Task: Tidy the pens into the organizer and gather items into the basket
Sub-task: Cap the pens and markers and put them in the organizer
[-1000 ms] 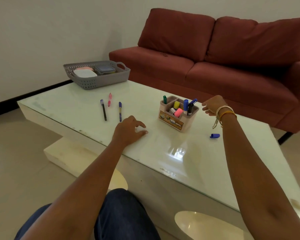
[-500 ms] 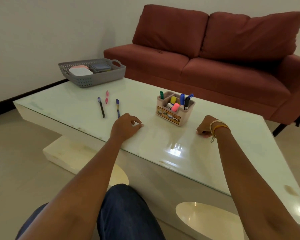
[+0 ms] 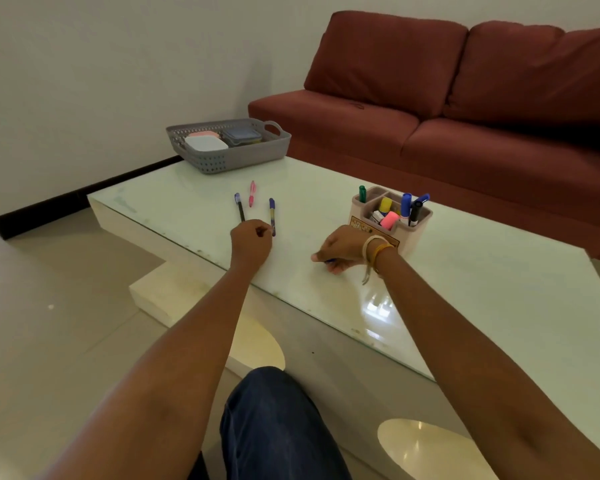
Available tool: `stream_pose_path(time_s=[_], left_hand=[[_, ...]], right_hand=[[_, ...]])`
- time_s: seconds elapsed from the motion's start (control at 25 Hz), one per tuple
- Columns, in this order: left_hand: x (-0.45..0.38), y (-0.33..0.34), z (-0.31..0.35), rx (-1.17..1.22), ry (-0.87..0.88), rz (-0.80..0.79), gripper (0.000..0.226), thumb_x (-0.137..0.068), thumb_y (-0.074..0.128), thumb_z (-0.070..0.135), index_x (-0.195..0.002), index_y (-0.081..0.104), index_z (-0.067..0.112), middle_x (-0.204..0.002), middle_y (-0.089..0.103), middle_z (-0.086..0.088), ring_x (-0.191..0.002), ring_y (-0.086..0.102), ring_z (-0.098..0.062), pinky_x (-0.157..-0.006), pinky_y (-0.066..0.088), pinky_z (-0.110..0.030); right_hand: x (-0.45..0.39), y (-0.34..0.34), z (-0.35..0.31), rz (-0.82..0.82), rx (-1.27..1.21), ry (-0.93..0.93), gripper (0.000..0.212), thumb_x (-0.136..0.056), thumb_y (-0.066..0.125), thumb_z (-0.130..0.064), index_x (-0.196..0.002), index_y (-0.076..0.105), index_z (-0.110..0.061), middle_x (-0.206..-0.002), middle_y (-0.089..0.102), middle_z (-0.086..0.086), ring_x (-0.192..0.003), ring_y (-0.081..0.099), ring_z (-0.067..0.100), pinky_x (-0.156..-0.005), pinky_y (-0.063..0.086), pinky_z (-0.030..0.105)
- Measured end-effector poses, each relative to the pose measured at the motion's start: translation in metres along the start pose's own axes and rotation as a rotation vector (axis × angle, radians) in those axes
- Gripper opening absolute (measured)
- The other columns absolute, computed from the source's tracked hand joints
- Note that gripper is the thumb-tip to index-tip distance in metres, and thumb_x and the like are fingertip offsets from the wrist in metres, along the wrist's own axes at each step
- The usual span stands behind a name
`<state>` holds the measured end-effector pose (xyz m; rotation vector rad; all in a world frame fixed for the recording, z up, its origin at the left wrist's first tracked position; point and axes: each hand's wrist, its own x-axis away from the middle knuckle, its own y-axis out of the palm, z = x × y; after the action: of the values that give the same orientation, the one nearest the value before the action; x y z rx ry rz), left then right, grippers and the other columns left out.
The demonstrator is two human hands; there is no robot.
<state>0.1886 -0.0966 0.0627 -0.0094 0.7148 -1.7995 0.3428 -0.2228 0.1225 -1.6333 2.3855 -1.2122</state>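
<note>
3 pens lie on worktop [image 3: 465, 271] w/ long axes running roughly 12–6: black pen [image 3: 239, 207], pink pen [image 3: 252, 193], blue pen [image 3: 272, 216], caps toward 12. Left hand [image 3: 251, 240] curled shut at their 6 ends, touching the blue & black ones. Right hand [image 3: 343, 249] pinches a small blue item, at 7 of organizer [image 3: 390, 213]; basket [image 3: 229, 145] far at 11

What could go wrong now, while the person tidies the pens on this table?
1. The left hand is closed beside two pens; reaching for one may knock the blue pen or black pen aside.
2. The right hand holds a small blue item, perhaps a cap, that could slip onto the smooth table.
3. The organizer is crowded; another pen may catch.
</note>
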Motion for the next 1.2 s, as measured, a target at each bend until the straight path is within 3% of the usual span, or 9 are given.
stream_pose_path(time_s=[0.16,0.24,0.36,0.48,0.52,0.6,0.8,1.04,1.2], left_hand=[[-0.006,-0.013,0.003,0.18,-0.373,0.354,0.029,-0.087,0.052,-0.004,-0.112,0.052,0.01,-0.121,0.036,-0.01,-0.088,0.049,-0.019,-0.08,0.045,-0.026],[-0.013,-0.018,-0.001,0.17,-0.44,0.405,0.036,-0.088,0.054,-0.002,-0.12,0.045,0.012,-0.127,0.031,-0.011,-0.089,0.048,-0.02,-0.08,0.046,-0.029],[-0.026,-0.024,-0.013,0.048,-0.406,0.3,0.036,-0.091,0.06,0.012,-0.125,0.047,0.01,-0.129,0.037,-0.013,-0.091,0.056,-0.025,-0.08,0.046,-0.029],[-0.032,-0.02,-0.019,-0.105,-0.361,0.232,0.04,-0.089,0.062,0.032,-0.122,0.054,0.011,-0.124,0.046,-0.012,-0.099,0.061,-0.028,-0.084,0.05,-0.035],[-0.035,-0.018,-0.019,-0.172,-0.351,0.21,0.044,-0.087,0.062,0.04,-0.121,0.056,0.012,-0.121,0.049,-0.011,-0.102,0.061,-0.028,-0.085,0.051,-0.037],[-0.043,-0.013,-0.02,-0.335,-0.33,0.176,0.052,-0.083,0.061,0.054,-0.115,0.06,0.012,-0.115,0.054,-0.009,-0.104,0.059,-0.027,-0.082,0.05,-0.038],[-0.049,-0.002,-0.022,-0.591,-0.204,0.131,0.03,-0.092,0.051,0.033,-0.102,0.058,0.006,-0.099,0.063,-0.011,-0.095,0.059,-0.029,-0.068,0.041,-0.034],[-0.04,-0.01,-0.017,-0.417,-0.257,0.208,0.024,-0.099,0.043,0.027,-0.104,0.051,0.004,-0.092,0.068,-0.012,-0.084,0.065,-0.032,-0.063,0.041,-0.033],[-0.036,-0.012,-0.023,-0.293,-0.084,0.115,0.021,-0.1,0.033,0.023,-0.114,0.046,0.014,-0.086,0.07,-0.004,-0.077,0.066,-0.024,-0.065,0.05,-0.035]], right_hand=[[-0.028,0.034,-0.01,0.225,-0.337,-0.192,0.025,-0.083,0.074,-0.022,-0.089,0.069,0.002,-0.08,0.066,0.016,-0.054,0.061,0.016,-0.046,0.054,0.019],[-0.039,0.048,-0.008,0.387,-0.428,-0.255,0.026,-0.083,0.073,-0.024,-0.087,0.07,0.001,-0.079,0.066,0.015,-0.049,0.059,0.015,-0.04,0.049,0.019],[-0.053,0.059,-0.008,0.558,-0.395,-0.372,0.024,-0.084,0.072,-0.023,-0.096,0.07,-0.002,-0.082,0.066,0.011,-0.054,0.063,0.017,-0.038,0.047,0.016],[-0.07,0.062,-0.012,0.601,-0.249,-0.475,0.02,-0.089,0.063,-0.012,-0.107,0.067,-0.005,-0.101,0.067,0.012,-0.084,0.067,0.027,-0.072,0.06,0.029],[-0.075,0.062,-0.013,0.613,-0.184,-0.49,0.021,-0.091,0.059,-0.008,-0.11,0.066,-0.005,-0.106,0.066,0.013,-0.092,0.065,0.027,-0.084,0.058,0.034],[-0.083,0.061,-0.015,0.639,-0.079,-0.5,0.023,-0.093,0.054,-0.007,-0.113,0.064,-0.005,-0.109,0.064,0.013,-0.1,0.061,0.026,-0.092,0.049,0.028],[-0.092,0.059,-0.017,0.672,-0.042,-0.467,0.015,-0.091,0.053,-0.01,-0.104,0.06,-0.005,-0.097,0.064,0.012,-0.088,0.06,0.025,-0.08,0.051,0.03],[-0.09,0.057,-0.019,0.666,-0.117,-0.431,0.01,-0.088,0.056,-0.01,-0.095,0.053,-0.005,-0.076,0.055,0.007,-0.064,0.051,0.021,-0.06,0.044,0.027],[-0.086,0.06,-0.021,0.648,-0.077,-0.413,0.007,-0.086,0.055,-0.015,-0.085,0.051,-0.009,-0.071,0.055,0.007,-0.063,0.051,0.022,-0.061,0.048,0.034]])
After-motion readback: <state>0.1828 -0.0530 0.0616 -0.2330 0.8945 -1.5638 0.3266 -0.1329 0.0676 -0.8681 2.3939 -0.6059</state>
